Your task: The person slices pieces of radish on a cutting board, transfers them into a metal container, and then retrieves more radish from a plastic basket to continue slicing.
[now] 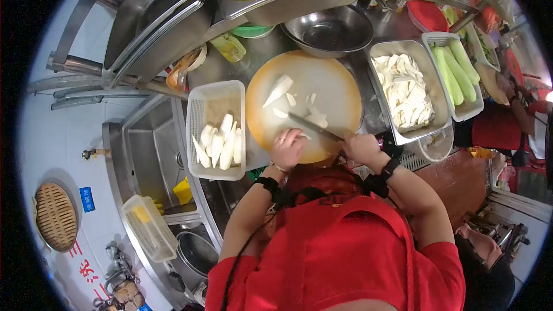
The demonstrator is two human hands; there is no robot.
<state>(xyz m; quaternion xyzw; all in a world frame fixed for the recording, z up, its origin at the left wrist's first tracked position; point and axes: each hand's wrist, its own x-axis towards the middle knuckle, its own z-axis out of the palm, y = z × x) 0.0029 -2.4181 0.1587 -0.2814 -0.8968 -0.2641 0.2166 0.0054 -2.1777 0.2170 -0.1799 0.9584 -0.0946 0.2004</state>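
Observation:
A round cutting board (331, 89) with an orange-brown rim lies in front of me. My right hand (362, 148) grips a knife (314, 126) by its handle, and the blade points to the upper left across the board. At the board's near edge, my left hand (288, 147) has its fingers curled beside the blade. A small white vegetable piece (305, 136) shows at its fingertips. Further up the board lies a larger peeled white vegetable (279, 91), with cut slices (317, 118) near the knife.
Left of the board stands a white plastic basket (216, 89) of whole peeled white vegetables. To the right are a steel pan (397, 136) of cut slices and a basket (462, 116) of long green vegetables. A metal bowl (328, 30) sits behind. Another person (512, 129) stands at far right.

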